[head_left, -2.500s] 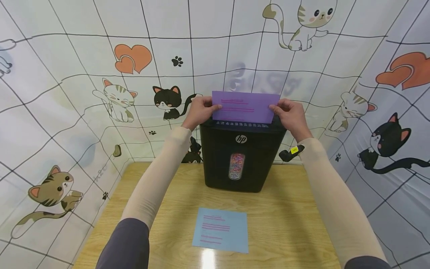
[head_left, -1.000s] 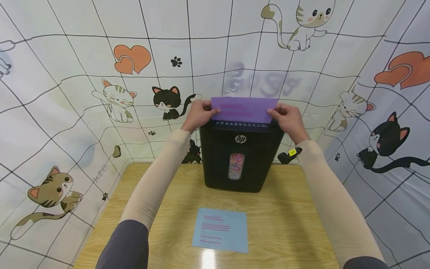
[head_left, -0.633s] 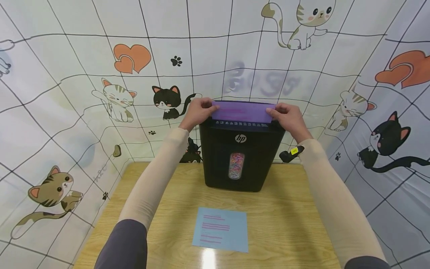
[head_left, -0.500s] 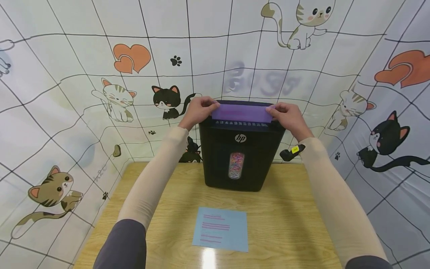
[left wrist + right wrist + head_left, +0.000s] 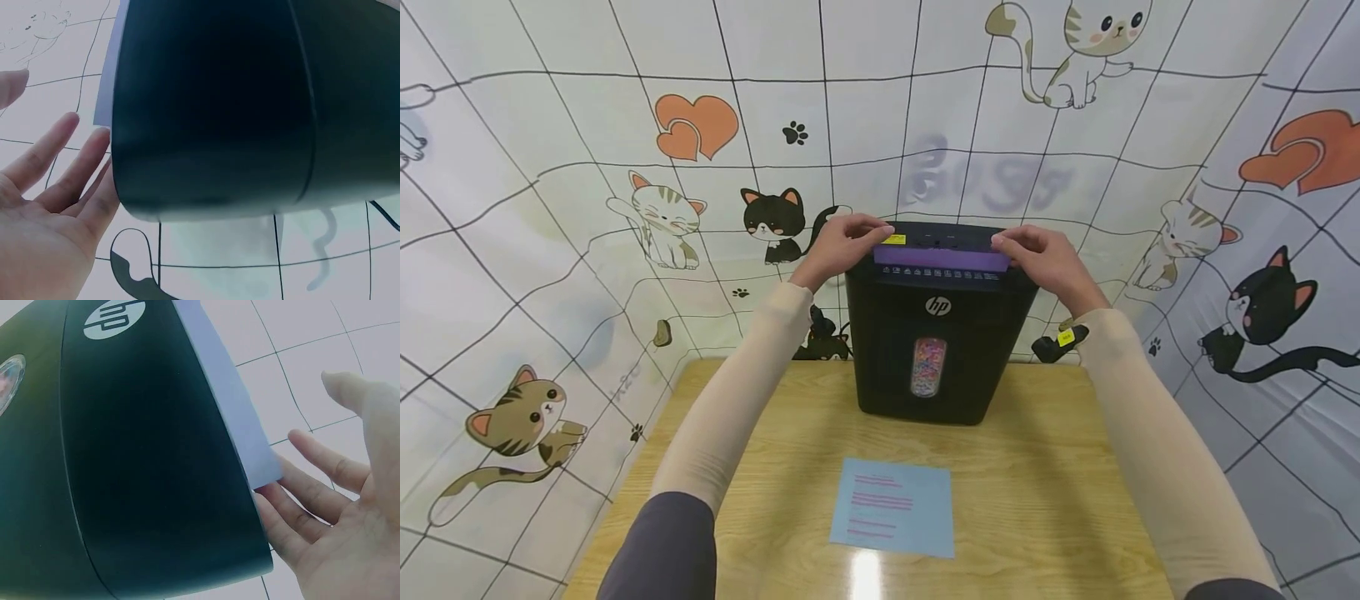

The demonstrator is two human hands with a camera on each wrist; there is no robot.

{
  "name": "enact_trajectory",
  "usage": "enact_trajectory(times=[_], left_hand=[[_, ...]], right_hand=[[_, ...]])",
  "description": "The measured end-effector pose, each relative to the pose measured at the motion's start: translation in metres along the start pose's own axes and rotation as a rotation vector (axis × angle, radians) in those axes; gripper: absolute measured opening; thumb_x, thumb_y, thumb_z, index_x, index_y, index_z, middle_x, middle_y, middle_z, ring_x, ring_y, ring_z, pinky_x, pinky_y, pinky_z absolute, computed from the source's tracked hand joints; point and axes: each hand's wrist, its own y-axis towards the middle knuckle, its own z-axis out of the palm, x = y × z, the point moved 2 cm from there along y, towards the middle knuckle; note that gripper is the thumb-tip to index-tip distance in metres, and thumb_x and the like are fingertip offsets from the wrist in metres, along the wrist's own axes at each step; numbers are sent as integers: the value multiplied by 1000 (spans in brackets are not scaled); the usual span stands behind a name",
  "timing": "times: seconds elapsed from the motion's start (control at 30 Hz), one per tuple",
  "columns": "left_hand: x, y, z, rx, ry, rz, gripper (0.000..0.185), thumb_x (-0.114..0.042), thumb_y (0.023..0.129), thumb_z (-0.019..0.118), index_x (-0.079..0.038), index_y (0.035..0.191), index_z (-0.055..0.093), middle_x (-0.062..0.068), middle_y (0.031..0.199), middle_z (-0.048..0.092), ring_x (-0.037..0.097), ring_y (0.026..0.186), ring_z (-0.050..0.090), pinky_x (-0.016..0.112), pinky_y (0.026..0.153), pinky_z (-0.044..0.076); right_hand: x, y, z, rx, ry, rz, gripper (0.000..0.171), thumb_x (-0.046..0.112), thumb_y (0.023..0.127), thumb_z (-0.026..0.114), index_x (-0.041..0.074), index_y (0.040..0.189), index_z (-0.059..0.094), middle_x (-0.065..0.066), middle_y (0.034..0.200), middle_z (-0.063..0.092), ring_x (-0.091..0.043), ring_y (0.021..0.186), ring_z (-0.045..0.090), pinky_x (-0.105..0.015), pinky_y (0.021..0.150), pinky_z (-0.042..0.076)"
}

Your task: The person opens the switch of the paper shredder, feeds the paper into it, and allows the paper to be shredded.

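A black HP paper shredder (image 5: 902, 358) stands at the back of the table. Out of its top slot shows a narrow strip of purple paper (image 5: 940, 260); the rest of the sheet is hidden inside. My left hand (image 5: 847, 243) is at the shredder's left top corner, thumb and fingers apart and holding nothing. At the right top corner is my right hand (image 5: 1043, 253). In the right wrist view its thumb stands clear of the paper strip (image 5: 240, 406), while some fingertips lie near or against the strip's corner and the shredder's edge.
A light blue sheet with pink lines (image 5: 891, 507) lies on the wooden table (image 5: 775, 492) in front of the shredder. Coloured shreds fill the shredder's window (image 5: 928, 367). A cat-print cloth (image 5: 865, 117) hangs behind and at both sides.
The purple paper has sunk steadily into the shredder, leaving a thin strip. Both hands followed it down and have let go of it. The blue sheet has stayed put.
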Motion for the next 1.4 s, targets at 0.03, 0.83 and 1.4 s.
enact_trajectory(times=[0.03, 0.83, 1.4], left_hand=[[1, -2, -1, 0, 13, 5, 48, -60, 95, 64, -28, 130, 69, -2, 132, 67, 15, 122, 61, 45, 108, 48], [53, -64, -4, -71, 109, 49, 94, -62, 85, 75, -39, 161, 26, -7, 169, 26, 20, 156, 28, 48, 122, 35], [95, -124, 27, -156, 350, 132, 114, -68, 78, 78, -34, 165, 13, -1, 173, 11, 23, 161, 9, 61, 119, 34]], right_hand=[[0, -2, 0, -1, -14, -10, 75, 74, 90, 58, 21, 143, 58, -12, 145, 60, -31, 131, 56, -57, 117, 39], [-46, -46, 5, -26, -245, -134, 101, 62, 88, 72, 32, 166, 13, -7, 174, 10, -42, 159, 11, -75, 118, 16], [-86, -84, 35, -155, -344, -216, 123, 57, 79, 82, 27, 166, 0, -14, 174, 1, -53, 154, 11, -81, 114, 10]])
